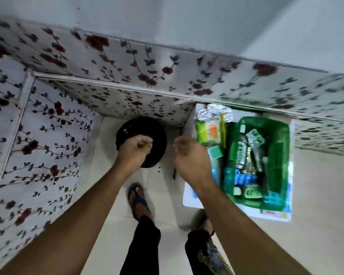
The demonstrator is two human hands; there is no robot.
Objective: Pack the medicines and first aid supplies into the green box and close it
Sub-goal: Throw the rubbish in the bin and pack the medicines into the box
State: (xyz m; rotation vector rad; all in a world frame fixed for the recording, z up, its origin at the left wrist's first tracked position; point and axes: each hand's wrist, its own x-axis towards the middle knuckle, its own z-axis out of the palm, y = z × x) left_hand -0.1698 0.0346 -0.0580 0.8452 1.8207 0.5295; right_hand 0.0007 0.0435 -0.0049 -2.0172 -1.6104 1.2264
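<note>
The green box (282, 139) lies open on a white surface at the right, with several medicine packs and tubes inside it. A green and orange packet (208, 132), silver blister strips (214, 112) and a small green pack (214, 152) lie just left of the box. My left hand (134, 150) hangs in mid-air over a black round object, fingers curled shut with nothing in them. A little to the right, my right hand (189, 153) is also curled shut and empty, left of the box and apart from it.
A black round object (147, 128) sits on the pale tiled floor (111, 199). Floral-patterned cloth panels (40, 135) stand at the left and across the top. My feet in sandals (138, 197) are below the hands. The white board (189, 197) under the box rests on the floor.
</note>
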